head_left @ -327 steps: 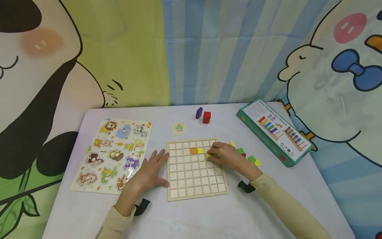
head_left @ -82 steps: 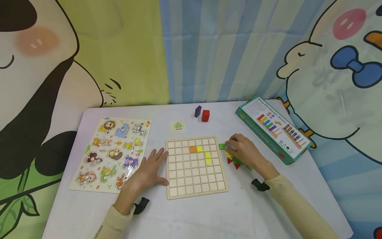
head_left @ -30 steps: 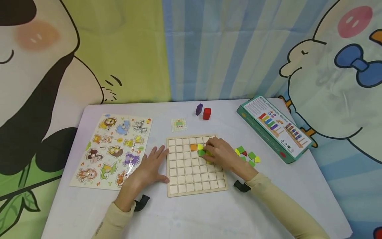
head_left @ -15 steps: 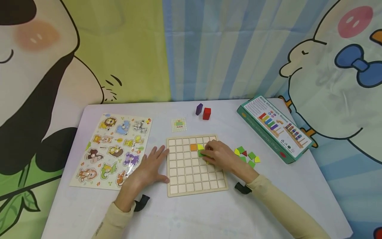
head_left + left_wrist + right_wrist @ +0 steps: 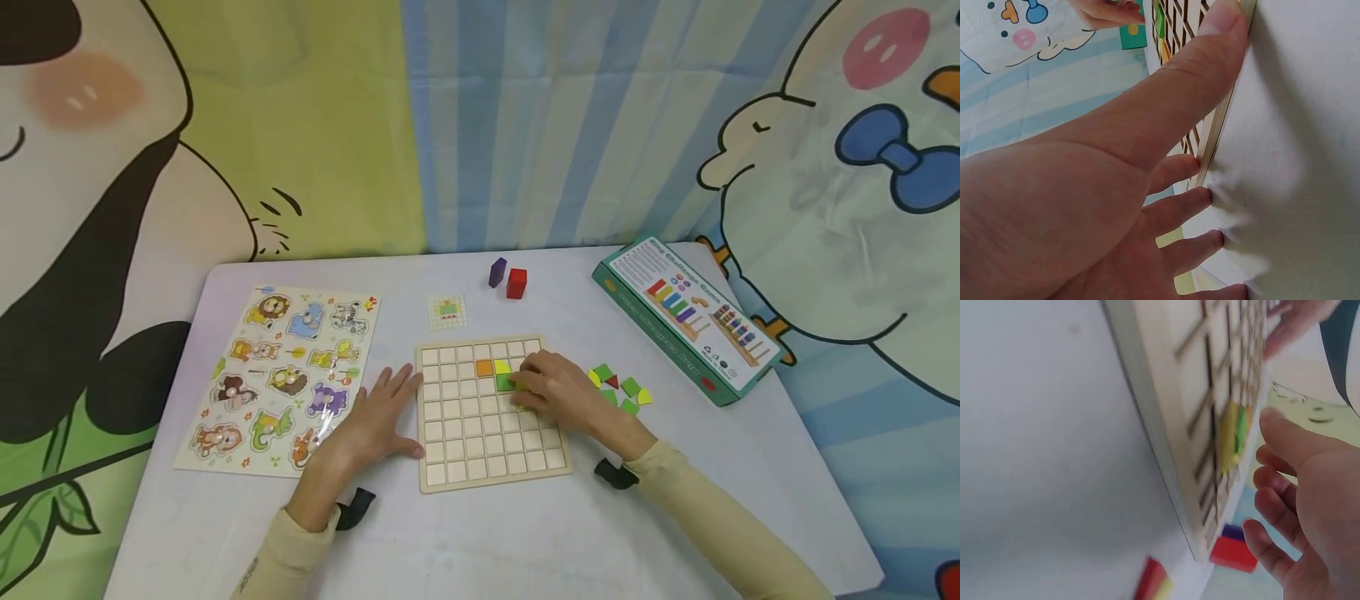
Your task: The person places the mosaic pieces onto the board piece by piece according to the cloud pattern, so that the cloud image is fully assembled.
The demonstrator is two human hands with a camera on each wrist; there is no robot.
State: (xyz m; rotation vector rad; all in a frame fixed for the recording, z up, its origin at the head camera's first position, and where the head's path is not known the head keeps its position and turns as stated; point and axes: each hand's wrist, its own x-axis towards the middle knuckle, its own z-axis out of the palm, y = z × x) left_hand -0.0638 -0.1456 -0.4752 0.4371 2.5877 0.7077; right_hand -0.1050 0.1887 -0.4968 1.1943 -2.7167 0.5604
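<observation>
A wooden grid board (image 5: 444, 446) lies in the middle of the table. My left hand (image 5: 372, 425) is spread along its left edge, and in the left wrist view the thumb (image 5: 1210, 56) touches the rim. My right hand (image 5: 558, 392) is over the board's upper right part, with loosely bent fingers and no tile showing between them in the right wrist view. Beside its fingertips a green square tile (image 5: 503, 382) sits under a yellow tile (image 5: 502, 367), with an orange tile (image 5: 484, 367) to the left. Yellow tiles (image 5: 1227, 437) under the right hand are mostly hidden in the head view.
Several loose green, yellow and red tiles (image 5: 631, 387) lie right of the board. Behind it are a small pattern card (image 5: 447, 311), a purple block (image 5: 497, 272) and a red block (image 5: 517, 283). An animal puzzle sheet (image 5: 251, 408) lies left, a green game box (image 5: 690, 321) right.
My right hand has come from the loose tiles to the board, where a green tile now sits below the yellow one. Over the last second its fingers shift slightly. The left hand stays put.
</observation>
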